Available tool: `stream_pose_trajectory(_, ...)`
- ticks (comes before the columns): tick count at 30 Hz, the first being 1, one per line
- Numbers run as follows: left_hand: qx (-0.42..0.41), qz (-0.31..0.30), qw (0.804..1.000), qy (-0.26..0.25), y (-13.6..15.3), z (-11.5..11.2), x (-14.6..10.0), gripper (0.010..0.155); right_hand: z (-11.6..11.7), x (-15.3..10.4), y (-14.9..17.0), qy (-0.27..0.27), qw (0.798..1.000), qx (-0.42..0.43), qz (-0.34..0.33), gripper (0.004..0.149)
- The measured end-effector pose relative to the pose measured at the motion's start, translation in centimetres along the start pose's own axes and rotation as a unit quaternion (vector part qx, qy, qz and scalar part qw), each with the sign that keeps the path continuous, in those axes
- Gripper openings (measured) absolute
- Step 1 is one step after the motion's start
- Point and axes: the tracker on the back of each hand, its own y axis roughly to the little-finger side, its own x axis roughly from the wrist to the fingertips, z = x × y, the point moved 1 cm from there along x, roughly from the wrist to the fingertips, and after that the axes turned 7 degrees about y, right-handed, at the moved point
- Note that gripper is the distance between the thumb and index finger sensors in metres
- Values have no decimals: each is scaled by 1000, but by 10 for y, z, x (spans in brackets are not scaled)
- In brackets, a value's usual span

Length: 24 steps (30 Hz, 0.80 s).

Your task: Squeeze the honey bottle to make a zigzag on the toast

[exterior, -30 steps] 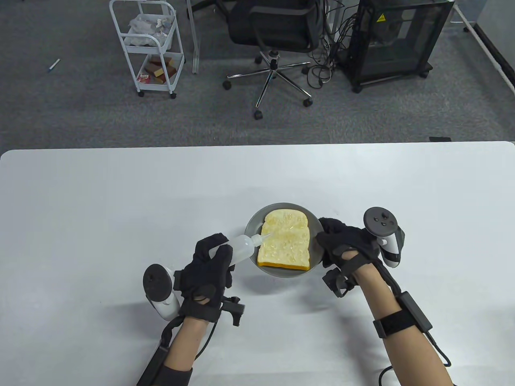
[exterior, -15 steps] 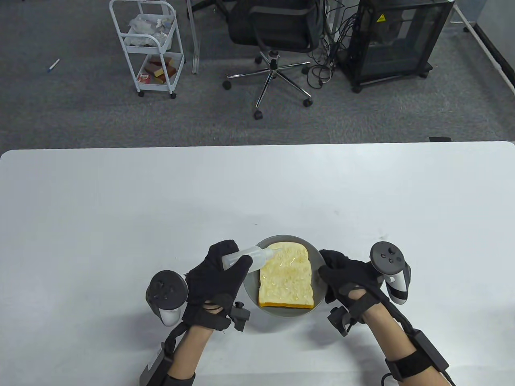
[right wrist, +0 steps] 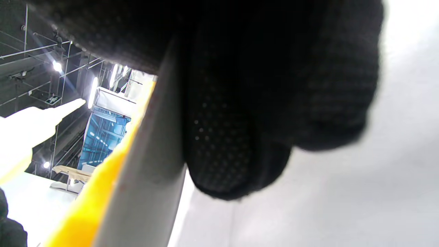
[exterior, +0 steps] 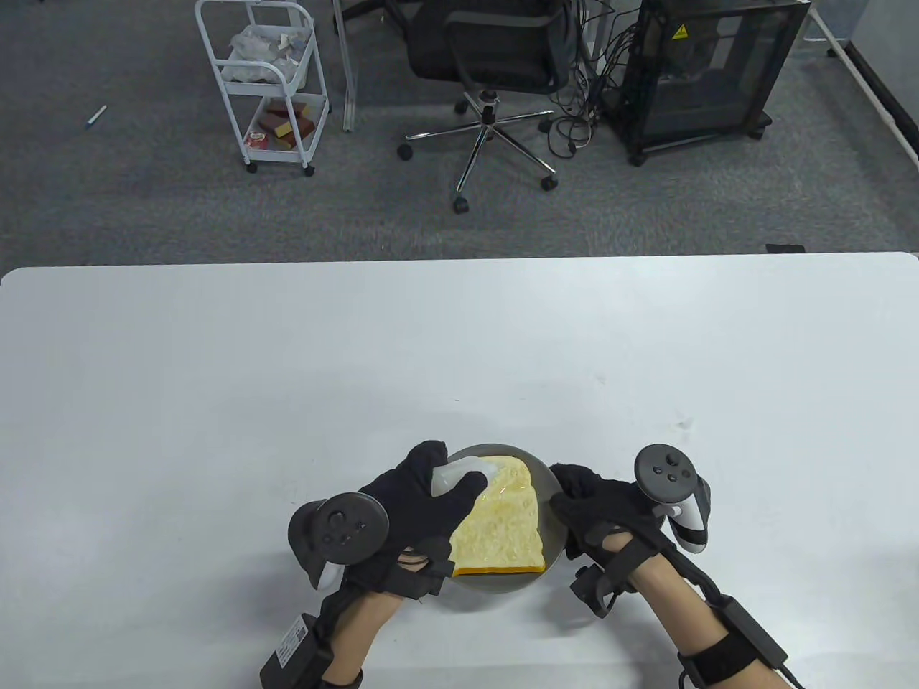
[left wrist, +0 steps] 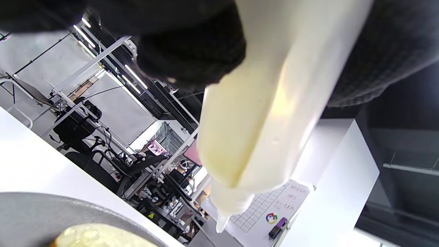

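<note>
- Your left hand (exterior: 423,506) grips the honey bottle (exterior: 459,476) with fingers and thumb clenched round its body; your right hand (exterior: 599,506) holds the right rim of the grey plate (exterior: 547,495), fingers curled over the edge
- Over the last second you have drawn plate, toast and both hands back toward the table's (exterior: 215,402) near edge; a moment ago the plate sat nearer the middle of the table, now it lies close in front of you
- The bottle has changed attitude too: a second ago it lay across the left edge of the toast (exterior: 502,524) with the nozzle on the bread, now your hand has rolled over it and covers the toast's left side, with only the bottle's pale shoulder showing at the far left corner of the slice
- In the left wrist view the nozzle (left wrist: 223,219) points down and hangs clear of the plate rim (left wrist: 41,212); no thread of honey shows at the tip
- The toast's surface looks glossy, so honey seems to be laid down already, though you cannot make out a clean zigzag from here
- My reading: you are either repositioning for another pass from the far corner or lifting off at the end; keep the plate pinned while the nozzle is over the bread
</note>
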Motion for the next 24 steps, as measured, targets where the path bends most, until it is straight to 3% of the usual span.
stream_pose_trajectory(7, 51, 1, 998, 22, -10, -7, 5, 68, 6, -1, 1, -8, 1000, -4, 3, 56)
stream_pose_trajectory(24, 78, 7, 996, 39, -10, -18, 16, 67, 12, -1, 2, -19, 1000, -13, 3, 56)
